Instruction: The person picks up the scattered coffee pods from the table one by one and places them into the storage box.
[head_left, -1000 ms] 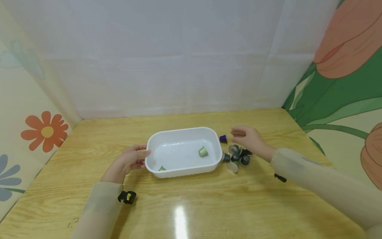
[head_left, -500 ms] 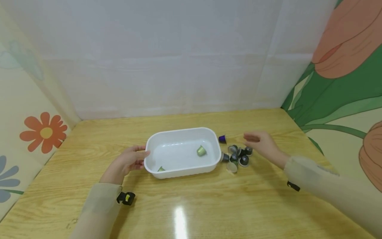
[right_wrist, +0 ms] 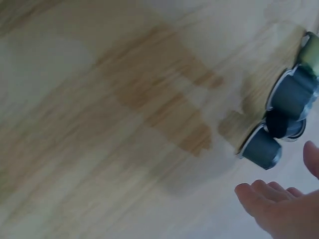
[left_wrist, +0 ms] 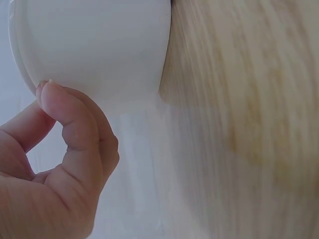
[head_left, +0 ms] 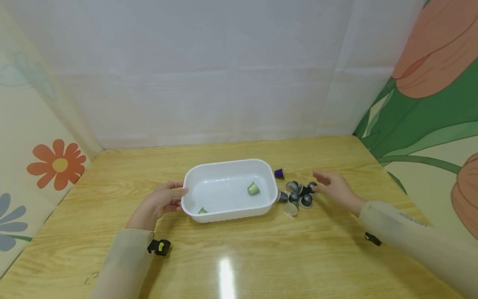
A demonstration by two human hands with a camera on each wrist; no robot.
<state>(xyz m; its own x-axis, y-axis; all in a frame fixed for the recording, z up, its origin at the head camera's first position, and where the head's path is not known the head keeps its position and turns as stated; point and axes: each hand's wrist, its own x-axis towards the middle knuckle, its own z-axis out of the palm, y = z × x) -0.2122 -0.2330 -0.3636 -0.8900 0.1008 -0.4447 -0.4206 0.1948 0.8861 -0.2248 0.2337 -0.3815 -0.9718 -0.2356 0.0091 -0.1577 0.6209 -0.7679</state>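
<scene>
My left hand [head_left: 163, 200] pinches the left end of a white plastic tray [head_left: 229, 216]; the left wrist view shows thumb and fingertips [left_wrist: 52, 99] at its rim. Inside the tray lie a light green coffee capsule [head_left: 253, 189] on the right and another green capsule [head_left: 202, 211], partly hidden by the front wall. My right hand [head_left: 337, 189] holds nothing, its thumb and fingers apart, just right of a heap of coffee capsules. A dark capsule [right_wrist: 261, 147] at the heap's edge is nearest to its fingertips in the right wrist view.
The heap of several dark, grey and green capsules [head_left: 306, 201] sits against the tray's right side. Behind it a purple capsule [head_left: 279, 173] lies alone by the tray's corner. A white sheet [head_left: 224, 83] hangs behind the wooden table [head_left: 261, 257], with flowered panels on both sides.
My right hand has drawn back from the purple capsule, moving right and then down to the right edge of the heap. The left hand and tray stay in place.
</scene>
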